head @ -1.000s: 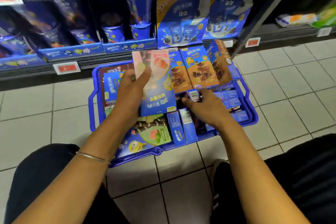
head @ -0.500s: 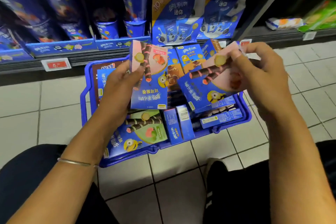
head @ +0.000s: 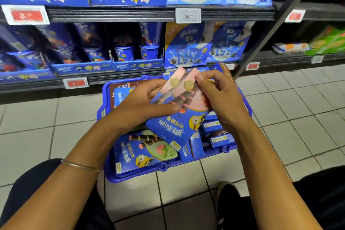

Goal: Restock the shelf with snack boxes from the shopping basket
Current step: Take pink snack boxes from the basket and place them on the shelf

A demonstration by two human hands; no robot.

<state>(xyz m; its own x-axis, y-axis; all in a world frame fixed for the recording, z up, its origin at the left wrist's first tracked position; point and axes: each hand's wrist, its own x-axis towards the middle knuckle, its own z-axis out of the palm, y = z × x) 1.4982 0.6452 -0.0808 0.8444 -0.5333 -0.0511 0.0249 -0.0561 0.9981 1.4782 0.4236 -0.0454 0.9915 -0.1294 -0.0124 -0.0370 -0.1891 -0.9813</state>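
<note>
Both hands hold the pink-and-blue snack boxes (head: 179,127), two of them fanned together and tilted, just above the blue shopping basket (head: 138,178) that sits on the tiled floor (head: 291,117) in front of the shelf (head: 130,15). The left hand (head: 141,102) grips the pair from the side, thumb laid across their faces. The right hand (head: 220,99) has its fingers (head: 207,76) curled and pinching the pink upper end of the front box. More boxes fill the basket, a green-and-blue box (head: 145,153) lying flat nearest the person.
</note>
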